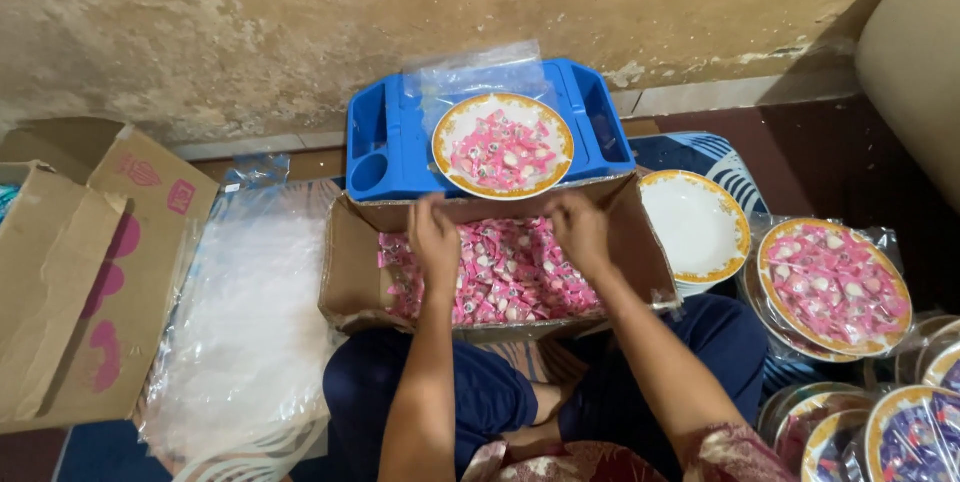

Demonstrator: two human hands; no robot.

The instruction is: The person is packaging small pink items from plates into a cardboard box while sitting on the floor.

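Both your hands are down in the open brown cardboard box that sits on your lap, so that's where all the pink stuff is. Your left hand is at the left side of the pile of small pink-wrapped candies, fingers curled down into them, and your right hand is doing the same at the right side. Whether either hand actually has a candy pinched or is only resting on the heap, I honestly can't tell, since the fingertips are buried or turned away from the camera.

Just past your hands, beyond the far wall of the box, there's a blue plastic tray with moulded compartments, and on it a round white plate with a gold rim already heaped with the same pink candies. A clear plastic bag lies behind that plate on the tray.

Off to the right of your right hand sits an empty white gold-rimmed plate, and further right a filled plate of pink candies wrapped in clear film. Nearer your right elbow there are more wrapped plates, some with purple candies.

To the left of your left hand there's a loose stack of clear plastic bags on the floor, and beyond it a bigger brown cardboard carton with pink print, flaps open.
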